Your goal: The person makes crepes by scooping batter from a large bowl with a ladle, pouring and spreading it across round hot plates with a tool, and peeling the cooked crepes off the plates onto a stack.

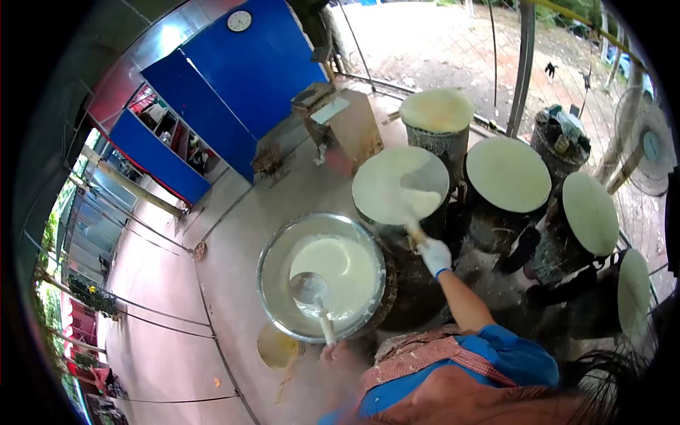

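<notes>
My left hand [340, 354], bare and partly blurred, is closed around the pale handle of a metal ladle [309, 288]. The ladle's bowl is over the creamy batter [354, 273] inside a wide metal basin [265, 297]. In a white glove, my right hand [434, 256] grips the wooden handle of a spreader [418, 232], whose far end is smeared by motion. It reaches over a round griddle [375, 180] coated with pale batter, where a darker curved patch shows on the right side.
More round griddles with pale tops stand to the right: one at the back [437, 110], one beside mine [508, 173], others [590, 212] curving toward me. A fan [648, 145] is at far right. Behind are a cardboard box [352, 124] and blue panels [248, 64].
</notes>
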Demonstrator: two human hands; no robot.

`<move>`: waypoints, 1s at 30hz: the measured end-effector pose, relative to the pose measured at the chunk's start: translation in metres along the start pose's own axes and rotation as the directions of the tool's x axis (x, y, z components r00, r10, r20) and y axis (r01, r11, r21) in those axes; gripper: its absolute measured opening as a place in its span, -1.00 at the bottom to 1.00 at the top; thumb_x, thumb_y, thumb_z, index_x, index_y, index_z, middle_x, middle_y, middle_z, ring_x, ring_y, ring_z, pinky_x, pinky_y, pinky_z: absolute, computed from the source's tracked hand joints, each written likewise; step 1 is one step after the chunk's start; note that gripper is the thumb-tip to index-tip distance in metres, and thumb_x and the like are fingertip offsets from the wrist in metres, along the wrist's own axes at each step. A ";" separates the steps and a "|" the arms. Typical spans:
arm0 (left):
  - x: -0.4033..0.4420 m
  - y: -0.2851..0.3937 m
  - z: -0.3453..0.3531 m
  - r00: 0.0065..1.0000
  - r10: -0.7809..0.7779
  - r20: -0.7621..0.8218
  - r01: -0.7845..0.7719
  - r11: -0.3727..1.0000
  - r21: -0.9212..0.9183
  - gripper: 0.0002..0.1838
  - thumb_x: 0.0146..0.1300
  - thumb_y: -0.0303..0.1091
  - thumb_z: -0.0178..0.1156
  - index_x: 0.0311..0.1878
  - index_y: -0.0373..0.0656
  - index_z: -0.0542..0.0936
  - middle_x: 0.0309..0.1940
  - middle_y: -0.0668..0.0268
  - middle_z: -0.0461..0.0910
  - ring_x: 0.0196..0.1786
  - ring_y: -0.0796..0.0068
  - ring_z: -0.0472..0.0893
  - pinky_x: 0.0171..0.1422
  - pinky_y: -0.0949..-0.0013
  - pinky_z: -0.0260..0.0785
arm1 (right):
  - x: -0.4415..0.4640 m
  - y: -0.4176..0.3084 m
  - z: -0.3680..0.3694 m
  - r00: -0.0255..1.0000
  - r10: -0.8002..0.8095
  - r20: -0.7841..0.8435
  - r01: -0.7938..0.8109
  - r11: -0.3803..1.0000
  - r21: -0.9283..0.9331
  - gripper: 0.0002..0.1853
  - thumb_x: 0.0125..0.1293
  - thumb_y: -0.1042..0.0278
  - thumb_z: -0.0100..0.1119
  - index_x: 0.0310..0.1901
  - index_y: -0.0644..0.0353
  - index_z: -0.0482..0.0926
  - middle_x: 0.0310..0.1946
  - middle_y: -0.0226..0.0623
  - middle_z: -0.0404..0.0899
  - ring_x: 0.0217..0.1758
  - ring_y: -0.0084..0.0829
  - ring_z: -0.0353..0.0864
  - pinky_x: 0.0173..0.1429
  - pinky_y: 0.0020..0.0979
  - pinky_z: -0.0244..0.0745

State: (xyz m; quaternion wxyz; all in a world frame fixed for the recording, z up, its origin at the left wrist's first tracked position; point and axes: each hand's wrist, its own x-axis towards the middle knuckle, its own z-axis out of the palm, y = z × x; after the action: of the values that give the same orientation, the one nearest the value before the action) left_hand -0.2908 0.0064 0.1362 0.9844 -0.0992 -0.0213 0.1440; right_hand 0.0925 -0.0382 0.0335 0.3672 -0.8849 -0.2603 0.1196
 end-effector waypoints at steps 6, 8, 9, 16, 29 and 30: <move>-0.039 0.027 -0.051 0.996 0.034 -0.079 0.002 0.912 0.409 -0.75 0.29 -0.21 0.00 -0.46 -0.09 0.29 -0.69 0.42 0.23 -0.66 0.68 0.28 -0.63 0.60 0.20 | 0.027 0.069 -0.062 0.995 0.051 0.084 -0.023 0.954 -0.298 -0.67 0.18 0.02 0.06 -0.17 0.05 0.62 -0.36 -0.14 0.62 -0.25 -0.08 0.60 -0.17 -0.09 0.47; -0.024 0.014 -0.038 0.990 0.030 -0.134 0.040 0.873 0.486 -0.71 0.31 -0.15 -0.02 -0.49 -0.06 0.28 -0.72 0.44 0.22 -0.70 0.68 0.25 -0.64 0.61 0.16 | 0.056 0.071 -0.057 0.996 0.043 -0.075 -0.052 0.990 -0.131 -0.68 0.16 0.03 0.08 -0.20 0.06 0.63 -0.39 -0.14 0.62 -0.28 -0.06 0.60 -0.21 -0.09 0.47; -0.010 0.000 -0.020 0.981 0.034 -0.193 0.067 0.866 0.496 -0.68 0.32 -0.12 -0.04 -0.52 -0.04 0.28 -0.74 0.45 0.22 -0.74 0.68 0.21 -0.64 0.61 0.13 | 0.065 0.056 -0.044 0.987 0.064 -0.146 -0.073 0.995 -0.060 -0.68 0.16 0.03 0.09 -0.21 0.07 0.63 -0.41 -0.14 0.62 -0.30 -0.05 0.60 -0.23 -0.09 0.47; 0.021 0.006 -0.051 0.971 -0.038 -0.238 0.127 0.919 0.373 -0.63 0.31 -0.10 -0.02 -0.58 -0.04 0.26 -0.83 0.48 0.14 -0.79 0.68 0.14 -0.73 0.60 -0.01 | 0.051 0.083 -0.058 0.987 0.043 0.157 0.006 0.955 -0.296 -0.64 0.15 -0.09 0.07 -0.13 -0.12 0.63 -0.26 -0.18 0.62 -0.17 -0.14 0.59 -0.09 -0.12 0.45; 0.076 -0.008 -0.074 0.939 -0.004 -0.343 0.037 0.995 0.089 -0.67 0.33 -0.32 -0.06 -0.57 -0.08 0.19 -0.75 0.45 0.12 -0.71 0.68 0.16 -0.66 0.59 0.05 | 0.120 0.149 -0.076 0.999 -0.011 0.041 0.018 0.983 -0.184 -0.68 0.17 -0.05 0.06 -0.15 -0.10 0.62 -0.40 -0.15 0.61 -0.34 -0.14 0.60 -0.27 -0.09 0.45; 0.101 -0.024 -0.050 0.895 0.064 -0.441 -0.070 0.998 0.001 -0.68 0.33 -0.33 -0.06 -0.57 -0.07 0.19 -0.74 0.45 0.12 -0.70 0.68 0.16 -0.66 0.59 0.05 | 0.140 0.119 -0.083 0.998 -0.023 -0.065 0.015 0.993 -0.113 -0.69 0.17 -0.03 0.07 -0.18 -0.06 0.62 -0.42 -0.14 0.60 -0.36 -0.12 0.59 -0.28 -0.10 0.45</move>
State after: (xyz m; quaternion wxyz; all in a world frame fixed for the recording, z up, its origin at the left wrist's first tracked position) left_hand -0.1842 0.0033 0.0931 0.9574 -0.1372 0.2042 0.1514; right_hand 0.2876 -0.0808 0.0042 0.3262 -0.9052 -0.2627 0.0718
